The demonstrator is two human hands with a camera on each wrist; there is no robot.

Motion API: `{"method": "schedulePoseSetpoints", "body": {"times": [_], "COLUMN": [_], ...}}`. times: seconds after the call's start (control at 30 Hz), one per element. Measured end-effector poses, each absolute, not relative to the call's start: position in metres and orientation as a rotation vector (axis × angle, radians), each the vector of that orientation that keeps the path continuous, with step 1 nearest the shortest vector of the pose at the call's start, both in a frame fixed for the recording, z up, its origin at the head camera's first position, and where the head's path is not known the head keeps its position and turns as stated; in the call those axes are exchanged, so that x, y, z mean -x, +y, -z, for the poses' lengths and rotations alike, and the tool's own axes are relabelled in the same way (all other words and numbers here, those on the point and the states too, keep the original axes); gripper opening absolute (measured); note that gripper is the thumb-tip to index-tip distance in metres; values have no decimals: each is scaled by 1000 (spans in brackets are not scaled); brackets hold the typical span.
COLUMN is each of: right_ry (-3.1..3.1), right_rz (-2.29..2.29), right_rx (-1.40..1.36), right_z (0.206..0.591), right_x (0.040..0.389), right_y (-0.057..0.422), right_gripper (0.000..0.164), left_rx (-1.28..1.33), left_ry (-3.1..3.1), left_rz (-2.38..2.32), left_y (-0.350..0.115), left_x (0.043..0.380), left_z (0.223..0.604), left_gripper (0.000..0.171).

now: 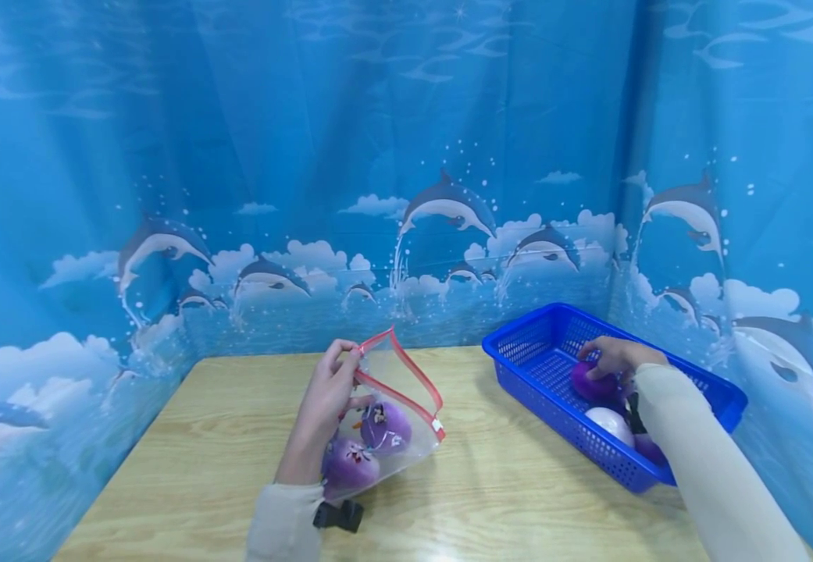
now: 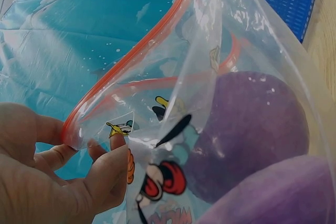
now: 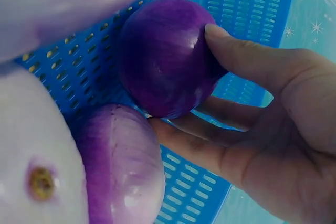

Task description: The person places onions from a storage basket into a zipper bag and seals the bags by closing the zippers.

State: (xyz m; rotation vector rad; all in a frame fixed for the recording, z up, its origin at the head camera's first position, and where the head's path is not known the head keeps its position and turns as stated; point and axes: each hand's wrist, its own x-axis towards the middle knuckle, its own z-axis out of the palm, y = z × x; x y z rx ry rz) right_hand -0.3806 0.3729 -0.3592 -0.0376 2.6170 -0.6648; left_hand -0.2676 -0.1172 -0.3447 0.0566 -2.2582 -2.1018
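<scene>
A clear zip bag (image 1: 413, 459) with a red zip edge and cartoon prints stands with its mouth parted. My left hand (image 1: 329, 398) pinches the bag's rim at the left, thumb and fingers on the plastic in the left wrist view. Two purple round things (image 2: 257, 124), onion-like, sit inside the bag. Over in the blue basket (image 1: 525, 394), my right hand (image 1: 620, 357) grips a dark purple onion (image 3: 165, 56), thumb on one side and fingers beneath. Beside it lie a white-and-purple onion (image 3: 128, 166) and a pale one (image 3: 39, 145) with a brown root spot.
The basket has perforated walls and stands at the right of the wooden table (image 1: 490, 492). A dolphin-printed blue curtain (image 1: 350, 156) hangs behind and at both sides. A black object (image 1: 338, 515) is by the left wrist.
</scene>
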Motion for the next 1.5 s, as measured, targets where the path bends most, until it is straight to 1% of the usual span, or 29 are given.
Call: {"method": "schedulePoseSetpoints", "body": {"times": [0.3, 0.4, 0.63, 0.77, 0.93, 1.3, 1.5], "right_ry": [2607, 2606, 2600, 2626, 2671, 2703, 2724], "right_rz": [670, 664, 642, 623, 633, 848, 908], "right_rx": [-66, -85, -13, 142, 359, 521, 549], "right_z": [361, 362, 361, 359, 357, 345, 340], "right_x": [379, 378, 376, 376, 380, 382, 379], "right_y": [371, 370, 370, 369, 365, 351, 340], "right_gripper": [82, 85, 81, 74, 71, 71, 76], "left_rx": [-106, -101, -104, -104, -104, -122, -128], "left_ry": [-2288, -2284, -2282, -2284, -2287, -2316, -2318], "left_rz": [2071, 2072, 2078, 2075, 2067, 2045, 2039], "left_y": [-116, -116, -116, -116, -116, -116, -115], "left_x": [269, 269, 269, 269, 269, 267, 267], "left_z": [345, 345, 344, 344, 344, 343, 343], "left_gripper": [23, 23, 22, 23, 23, 24, 24]}}
